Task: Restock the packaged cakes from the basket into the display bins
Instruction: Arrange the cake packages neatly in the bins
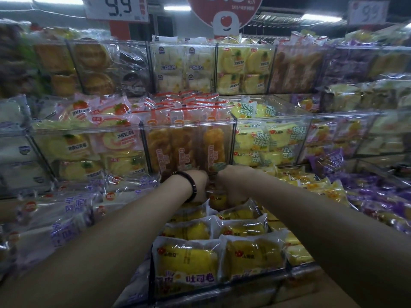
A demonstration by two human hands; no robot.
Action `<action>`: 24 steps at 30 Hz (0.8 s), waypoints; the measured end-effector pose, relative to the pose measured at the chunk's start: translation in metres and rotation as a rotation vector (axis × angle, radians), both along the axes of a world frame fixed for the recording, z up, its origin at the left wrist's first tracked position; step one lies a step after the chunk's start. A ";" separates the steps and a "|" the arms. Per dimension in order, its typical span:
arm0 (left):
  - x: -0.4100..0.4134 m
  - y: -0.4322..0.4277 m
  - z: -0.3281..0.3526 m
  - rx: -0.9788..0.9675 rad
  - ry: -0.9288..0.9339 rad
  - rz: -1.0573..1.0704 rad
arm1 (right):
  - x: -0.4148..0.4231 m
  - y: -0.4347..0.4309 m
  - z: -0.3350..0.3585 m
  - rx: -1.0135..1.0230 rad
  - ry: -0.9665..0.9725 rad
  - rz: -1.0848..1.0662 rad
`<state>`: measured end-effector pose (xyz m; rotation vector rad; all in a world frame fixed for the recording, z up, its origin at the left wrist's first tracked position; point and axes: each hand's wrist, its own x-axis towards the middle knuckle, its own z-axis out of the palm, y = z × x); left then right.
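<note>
Both my arms reach forward into a clear display bin filled with rows of yellow packaged cakes. My left hand, with a dark bead bracelet on the wrist, and my right hand are bent down at the far end of this bin. Between them stands one yellow packaged cake, and each hand presses on one side of it. The fingertips are hidden behind the packs. No basket is in view.
Clear bins rise in tiers behind: orange twisted breads just beyond my hands, yellow-green packs to the right, strawberry rolls to the left. Purple-printed packs lie left, more purple packs right. A brown surface shows at the bottom right.
</note>
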<state>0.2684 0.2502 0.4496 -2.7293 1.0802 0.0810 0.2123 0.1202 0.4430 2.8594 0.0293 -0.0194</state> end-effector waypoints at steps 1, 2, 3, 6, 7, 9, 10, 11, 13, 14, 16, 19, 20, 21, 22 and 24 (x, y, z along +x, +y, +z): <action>-0.001 -0.001 -0.002 0.001 -0.021 -0.002 | 0.000 -0.001 -0.003 -0.003 -0.018 -0.007; -0.001 -0.002 -0.003 -0.001 -0.037 -0.007 | -0.001 -0.001 -0.006 -0.008 -0.034 -0.014; -0.001 -0.002 -0.002 0.000 -0.049 -0.012 | -0.001 -0.002 -0.009 -0.008 -0.045 -0.021; 0.003 0.004 0.000 -0.028 -0.045 -0.005 | -0.005 -0.005 -0.006 0.031 -0.051 -0.039; 0.003 0.007 0.002 -0.063 -0.048 -0.003 | -0.007 -0.006 -0.003 0.068 -0.045 -0.047; -0.001 0.014 0.010 -0.124 -0.056 -0.015 | -0.012 -0.010 0.005 0.142 -0.021 -0.053; -0.005 0.017 0.015 -0.142 -0.061 -0.029 | -0.017 -0.011 0.011 0.181 -0.017 -0.040; -0.008 0.021 0.020 -0.153 -0.062 -0.049 | -0.023 -0.012 0.017 0.221 -0.028 -0.020; -0.016 0.027 0.025 -0.150 -0.041 -0.096 | -0.038 -0.011 0.029 0.296 -0.045 0.045; -0.021 0.030 0.026 -0.143 -0.016 -0.122 | -0.045 -0.010 0.034 0.329 -0.021 0.072; -0.028 0.034 0.024 -0.154 0.063 -0.169 | -0.057 -0.005 0.038 0.349 0.089 0.102; -0.035 0.034 0.016 -0.152 0.111 -0.250 | -0.068 0.002 0.034 0.201 0.217 0.107; -0.035 0.034 0.012 -0.138 0.089 -0.274 | -0.069 0.002 0.030 0.175 0.242 0.101; -0.033 0.034 0.009 -0.122 0.064 -0.295 | -0.069 0.001 0.026 0.164 0.247 0.096; -0.032 0.034 0.006 -0.102 0.041 -0.319 | -0.069 0.001 0.022 0.169 0.235 0.096; -0.031 0.036 0.004 -0.057 0.003 -0.357 | -0.068 0.000 0.016 0.185 0.185 0.115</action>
